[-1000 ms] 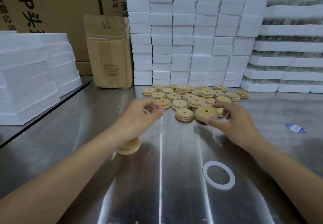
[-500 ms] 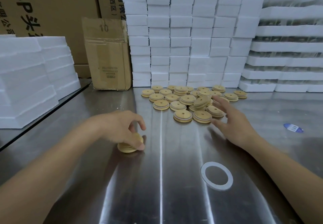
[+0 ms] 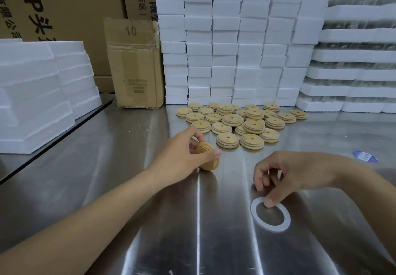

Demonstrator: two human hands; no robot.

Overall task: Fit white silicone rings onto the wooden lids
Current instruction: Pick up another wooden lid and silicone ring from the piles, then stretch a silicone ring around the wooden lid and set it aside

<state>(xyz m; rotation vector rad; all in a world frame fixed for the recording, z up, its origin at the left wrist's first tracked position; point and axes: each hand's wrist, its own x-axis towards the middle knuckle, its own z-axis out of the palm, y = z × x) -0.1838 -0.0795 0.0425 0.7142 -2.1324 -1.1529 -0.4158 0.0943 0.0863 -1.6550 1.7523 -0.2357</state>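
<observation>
One lid gripped left; right seemingly touches ring.

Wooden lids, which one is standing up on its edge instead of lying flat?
The lid that the left hand grips: it is tilted up on its edge, apart from the pile, where all the others lie face up.

A white silicone ring is laid flat at near right, one wooden lid is held tilted on edge farther left, and more lids are heaped beyond.
</observation>
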